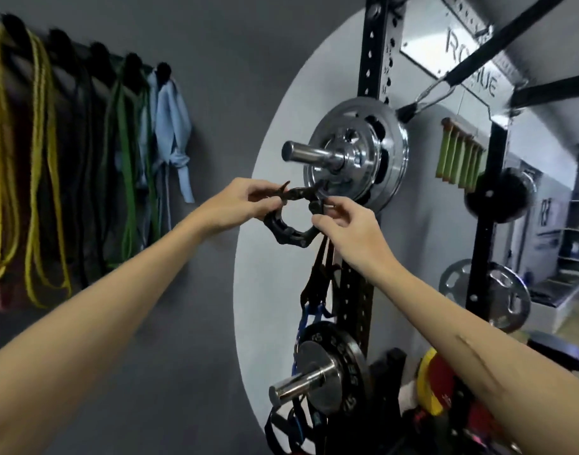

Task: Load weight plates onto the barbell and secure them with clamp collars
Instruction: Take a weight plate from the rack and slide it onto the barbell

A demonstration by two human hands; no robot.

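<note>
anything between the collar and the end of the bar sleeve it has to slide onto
Nothing visible. The black clamp collar is held in both the left hand and right hand, just below the bare chrome sleeve end. The sleeve is bare out to the silver plate.

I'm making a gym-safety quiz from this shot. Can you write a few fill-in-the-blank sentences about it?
1. Both hands hold a black ____ open.
2. The chrome plate sits on the barbell sleeve, whose tip is still ____.
3. The left hand and right hand hold it ____ the sleeve.

Answers: clamp collar; bare; below
</note>
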